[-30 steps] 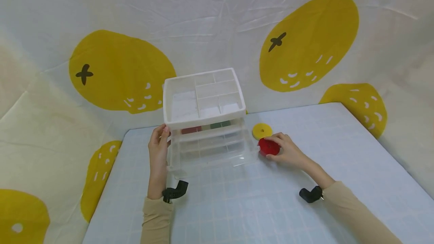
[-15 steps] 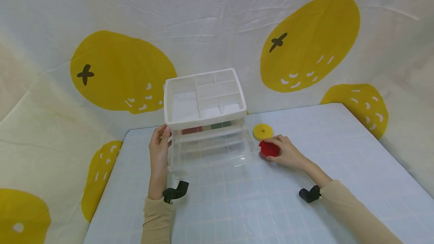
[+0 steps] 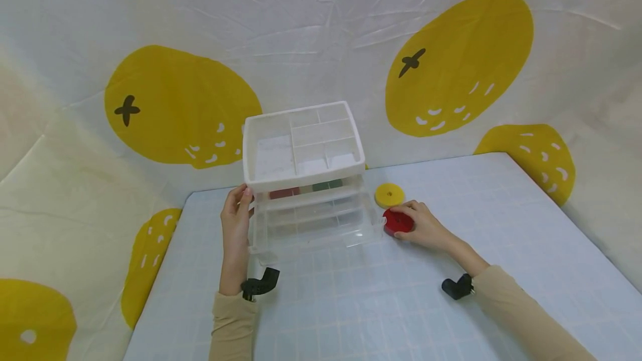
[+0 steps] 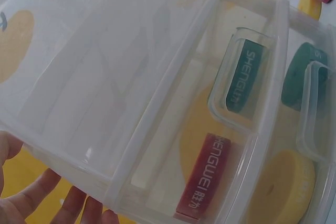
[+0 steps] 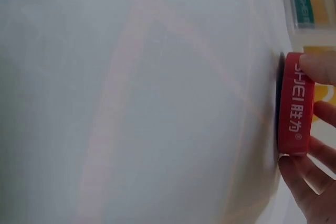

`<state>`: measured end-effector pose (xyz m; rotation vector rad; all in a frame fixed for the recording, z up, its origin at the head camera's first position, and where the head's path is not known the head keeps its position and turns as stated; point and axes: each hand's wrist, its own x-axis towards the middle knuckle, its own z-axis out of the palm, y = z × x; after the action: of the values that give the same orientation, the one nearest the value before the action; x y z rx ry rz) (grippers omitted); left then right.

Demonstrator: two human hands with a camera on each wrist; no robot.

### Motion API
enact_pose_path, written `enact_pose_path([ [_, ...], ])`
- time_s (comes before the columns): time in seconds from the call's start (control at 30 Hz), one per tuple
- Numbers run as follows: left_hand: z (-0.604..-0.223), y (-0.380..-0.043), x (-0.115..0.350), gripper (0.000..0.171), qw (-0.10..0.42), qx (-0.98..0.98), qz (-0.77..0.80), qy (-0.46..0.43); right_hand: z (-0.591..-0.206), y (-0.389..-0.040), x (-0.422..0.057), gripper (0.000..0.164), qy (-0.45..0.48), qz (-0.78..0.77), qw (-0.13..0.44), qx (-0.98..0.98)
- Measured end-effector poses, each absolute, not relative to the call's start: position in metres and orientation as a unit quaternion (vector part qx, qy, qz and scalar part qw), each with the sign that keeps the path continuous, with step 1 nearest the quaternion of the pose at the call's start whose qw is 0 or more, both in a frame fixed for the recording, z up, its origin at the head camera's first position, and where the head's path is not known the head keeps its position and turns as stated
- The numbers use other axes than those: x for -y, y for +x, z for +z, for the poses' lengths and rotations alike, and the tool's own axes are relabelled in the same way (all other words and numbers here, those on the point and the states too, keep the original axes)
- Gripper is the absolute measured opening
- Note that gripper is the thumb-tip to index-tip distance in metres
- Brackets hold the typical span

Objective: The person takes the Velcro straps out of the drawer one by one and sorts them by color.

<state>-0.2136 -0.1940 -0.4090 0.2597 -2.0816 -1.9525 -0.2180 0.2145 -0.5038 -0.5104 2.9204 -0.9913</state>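
A small drawer organizer (image 3: 303,177) has a white divided top tray and see-through drawers below. My left hand (image 3: 236,213) rests on its left side, thumb by the tray's front corner; the left wrist view shows the fingertips at the edge. Right of the organizer, my right hand (image 3: 423,226) holds a red roll of tape (image 3: 398,222) between thumb and fingers. In the right wrist view the roll (image 5: 295,106) shows white lettering on its rim and lies close over the tabletop. A yellow roll (image 3: 389,195) lies just behind it on the table.
Inside the drawers, the left wrist view shows a red roll (image 4: 203,177), a green roll (image 4: 245,76), another green roll (image 4: 302,72) and a yellow roll (image 4: 283,190). A cloth with yellow fruit prints (image 3: 321,43) hangs behind the pale checked table (image 3: 341,316).
My right hand and the red roll have shifted slightly toward me, a little away from the yellow roll. The left hand and organizer stay in place.
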Motion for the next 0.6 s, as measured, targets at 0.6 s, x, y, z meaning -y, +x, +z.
enact_pose_path([
  [0.6, -0.4100, -0.2139, 0.1948, 0.050, 0.138, 0.710, -0.686, 0.082, -0.5024, -0.2182, -0.2176, 0.061, -0.181, -0.301, 0.017, -0.936],
])
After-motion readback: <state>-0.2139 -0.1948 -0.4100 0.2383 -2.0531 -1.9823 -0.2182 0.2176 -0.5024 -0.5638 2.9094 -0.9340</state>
